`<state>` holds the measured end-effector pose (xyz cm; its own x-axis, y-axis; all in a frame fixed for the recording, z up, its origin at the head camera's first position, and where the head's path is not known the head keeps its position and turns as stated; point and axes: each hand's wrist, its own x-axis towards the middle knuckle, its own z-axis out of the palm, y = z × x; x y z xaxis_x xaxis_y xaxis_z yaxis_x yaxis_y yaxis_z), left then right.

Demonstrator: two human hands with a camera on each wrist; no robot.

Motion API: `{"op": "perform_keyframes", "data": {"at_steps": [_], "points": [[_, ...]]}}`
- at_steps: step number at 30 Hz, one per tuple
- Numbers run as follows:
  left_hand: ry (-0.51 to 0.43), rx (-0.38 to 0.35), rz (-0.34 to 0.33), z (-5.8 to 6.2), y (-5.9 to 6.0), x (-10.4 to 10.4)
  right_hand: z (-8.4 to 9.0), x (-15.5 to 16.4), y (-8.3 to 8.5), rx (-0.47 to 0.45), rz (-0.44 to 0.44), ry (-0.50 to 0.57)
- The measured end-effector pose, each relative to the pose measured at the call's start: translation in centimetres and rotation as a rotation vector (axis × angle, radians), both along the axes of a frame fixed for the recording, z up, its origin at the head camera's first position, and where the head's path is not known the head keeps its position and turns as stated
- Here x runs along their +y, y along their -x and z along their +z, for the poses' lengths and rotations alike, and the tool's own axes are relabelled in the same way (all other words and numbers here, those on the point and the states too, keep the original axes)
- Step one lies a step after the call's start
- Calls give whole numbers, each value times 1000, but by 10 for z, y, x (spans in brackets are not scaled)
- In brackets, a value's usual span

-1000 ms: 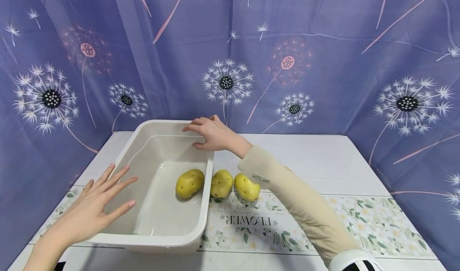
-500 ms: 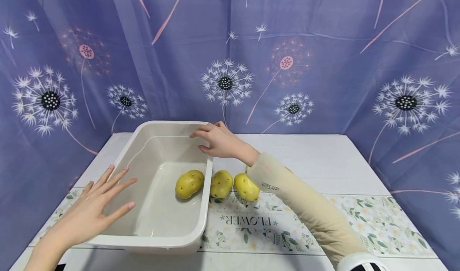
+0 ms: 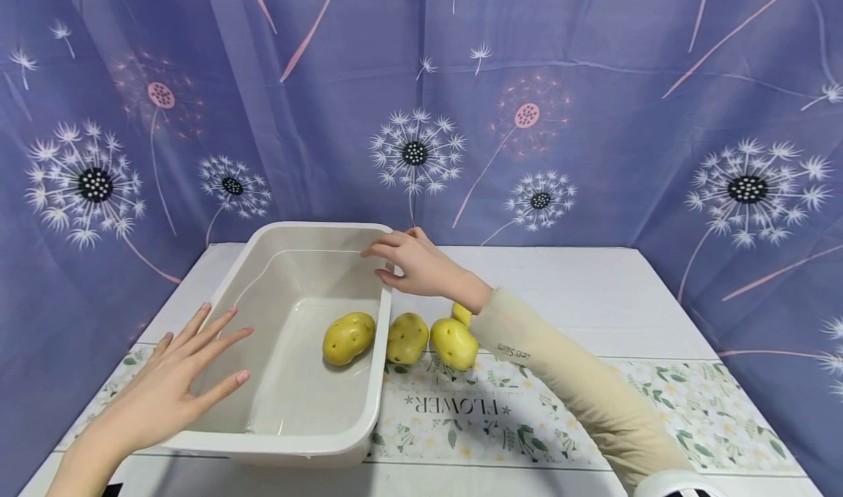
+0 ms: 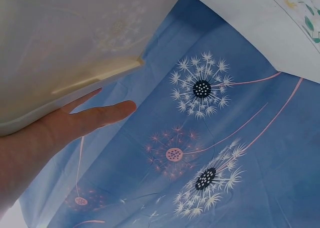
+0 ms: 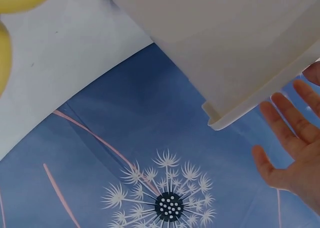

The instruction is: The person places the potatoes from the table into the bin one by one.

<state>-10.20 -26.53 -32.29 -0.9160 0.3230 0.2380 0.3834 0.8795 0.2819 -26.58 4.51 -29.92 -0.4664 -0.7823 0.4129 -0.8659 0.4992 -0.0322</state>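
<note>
A white tub [image 3: 369,409] holds one potato [image 3: 347,337] (others [image 3: 429,340] lie outside); left hand [image 3: 173,380] spread flat on its rim, right hand [image 3: 421,266] relaxed, empty, at the far corner.

tub [image 3: 369,409] top open, potatoes [image 3: 431,339] crowd rt wall

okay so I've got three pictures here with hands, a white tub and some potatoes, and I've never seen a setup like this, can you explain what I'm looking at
A person is working with bare hands, wearing three cameras. The wide picture comes from the head camera; the other two look out from each wrist. On the white table stands a white plastic tub with one potato inside. Three more potatoes lie beside it on a floral runner. The left hand, fingers spread, is at the tub's near left rim. The right hand is at the far right corner. Neither holds anything.
</note>
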Motion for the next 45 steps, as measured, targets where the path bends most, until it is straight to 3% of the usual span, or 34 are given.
{"op": "perform_keyframes", "data": {"at_steps": [28, 45], "points": [[-8, 4, -9, 0, 0, 1, -4, 26, -20, 70, 90, 24], [-11, 4, -7, 1, 0, 0, -11, 44, -24, 104, 92, -8]]}}
